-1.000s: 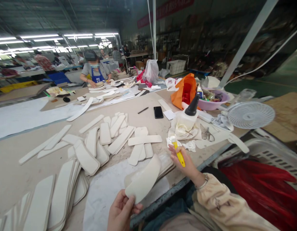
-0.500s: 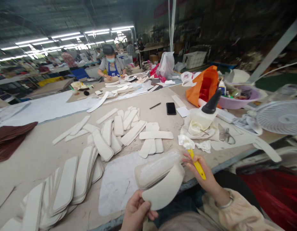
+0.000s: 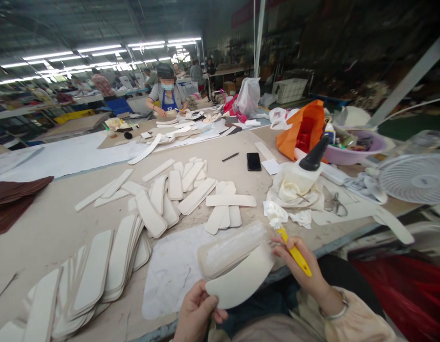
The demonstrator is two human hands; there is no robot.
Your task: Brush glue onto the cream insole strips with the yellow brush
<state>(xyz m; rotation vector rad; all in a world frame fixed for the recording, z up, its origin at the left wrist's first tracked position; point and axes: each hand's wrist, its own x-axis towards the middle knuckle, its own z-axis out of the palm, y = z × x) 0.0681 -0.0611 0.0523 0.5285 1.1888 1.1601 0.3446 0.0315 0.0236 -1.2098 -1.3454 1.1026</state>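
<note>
My left hand (image 3: pixel 197 313) pinches the near end of a curved white strip (image 3: pixel 241 280), which bows up over the table's front edge. My right hand (image 3: pixel 301 266) is closed on a yellow-handled brush (image 3: pixel 294 254) whose white glue-covered head (image 3: pixel 276 219) points away from me; its fingertips touch the strip's far end. Just beyond the strip lies a stack of glossy strips (image 3: pixel 230 247) on a white sheet (image 3: pixel 173 270). A glue bottle with a black nozzle (image 3: pixel 305 171) stands behind the brush.
Several white strips lie fanned at the table's middle (image 3: pixel 177 190) and stacked at the left (image 3: pixel 98 270). A phone (image 3: pixel 254 161), scissors (image 3: pixel 333 203), orange bag (image 3: pixel 301 128), purple basin (image 3: pixel 355 152) and fan (image 3: pixel 415 178) sit to the right. Another person (image 3: pixel 166 95) works at the far end.
The view swung left and down. My left hand brought the curved strip to the right, over the glossy stack, and my right hand with the brush came to meet its far end.
</note>
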